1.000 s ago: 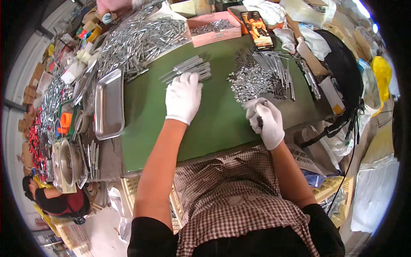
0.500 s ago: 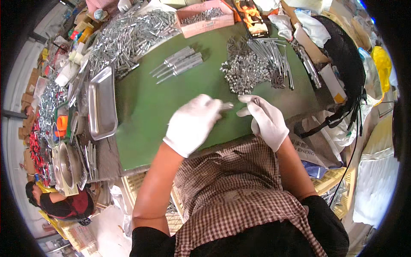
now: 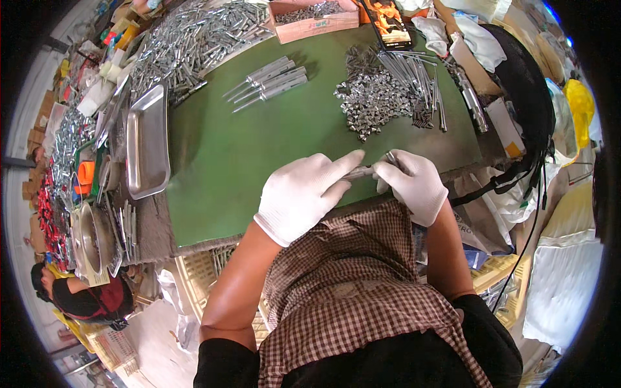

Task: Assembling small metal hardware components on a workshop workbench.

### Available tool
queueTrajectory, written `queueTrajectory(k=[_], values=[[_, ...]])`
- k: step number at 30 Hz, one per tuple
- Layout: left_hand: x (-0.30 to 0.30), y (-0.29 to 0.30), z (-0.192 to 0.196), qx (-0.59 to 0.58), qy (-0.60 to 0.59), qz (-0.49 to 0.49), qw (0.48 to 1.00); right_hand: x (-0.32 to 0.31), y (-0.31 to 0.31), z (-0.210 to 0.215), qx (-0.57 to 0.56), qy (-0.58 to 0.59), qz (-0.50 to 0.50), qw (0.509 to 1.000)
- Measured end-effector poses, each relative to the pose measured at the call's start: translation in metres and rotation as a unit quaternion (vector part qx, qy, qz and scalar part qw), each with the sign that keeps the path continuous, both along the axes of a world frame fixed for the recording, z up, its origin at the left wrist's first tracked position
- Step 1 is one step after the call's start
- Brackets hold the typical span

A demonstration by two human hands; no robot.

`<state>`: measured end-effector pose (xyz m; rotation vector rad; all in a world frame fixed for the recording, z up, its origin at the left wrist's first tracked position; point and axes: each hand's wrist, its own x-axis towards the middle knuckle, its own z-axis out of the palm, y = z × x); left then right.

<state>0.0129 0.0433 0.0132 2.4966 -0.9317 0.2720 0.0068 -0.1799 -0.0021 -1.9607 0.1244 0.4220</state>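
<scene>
Both my hands wear white gloves and meet low over the green mat (image 3: pixel 220 174). My left hand (image 3: pixel 304 191) is closed round a silvery metal tube (image 3: pixel 359 172), which points right toward the other hand. Pinched in my right hand (image 3: pixel 414 186) is a small metal piece (image 3: pixel 392 157); its exact shape is mostly hidden by the fingers. Beyond the hands lies a heap of small shiny metal caps (image 3: pixel 372 103). Long thin metal rods (image 3: pixel 427 84) lie beside it. Several metal tools with thick handles and thin pointed shafts (image 3: pixel 275 83) rest together farther left.
A steel tray (image 3: pixel 134 152) stands at the mat's left edge. Behind are a large pile of metal tubes (image 3: pixel 194 48) and a pink box of small metal parts (image 3: pixel 314 29). A black mesh chair back (image 3: pixel 527 90) is at the right. Another person (image 3: pixel 87 294) sits far left.
My two hands have come together, the right turning inward and lower. The tube now reaches the right hand's fingers. The view has shifted slightly.
</scene>
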Motion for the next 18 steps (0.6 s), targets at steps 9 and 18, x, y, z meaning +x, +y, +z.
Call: queueTrajectory(k=[9, 18], values=[[-0.002, -0.009, -0.011, -0.029, 0.019, 0.043, 0.998, -0.002, 0.0, 0.0, 0.027, -0.071, 0.015, 0.997], [-0.016, -0.027, -0.013, 0.08, 0.002, 0.1, 0.992, 0.042, -0.022, -0.001, -0.154, -0.241, -0.023, 0.958]])
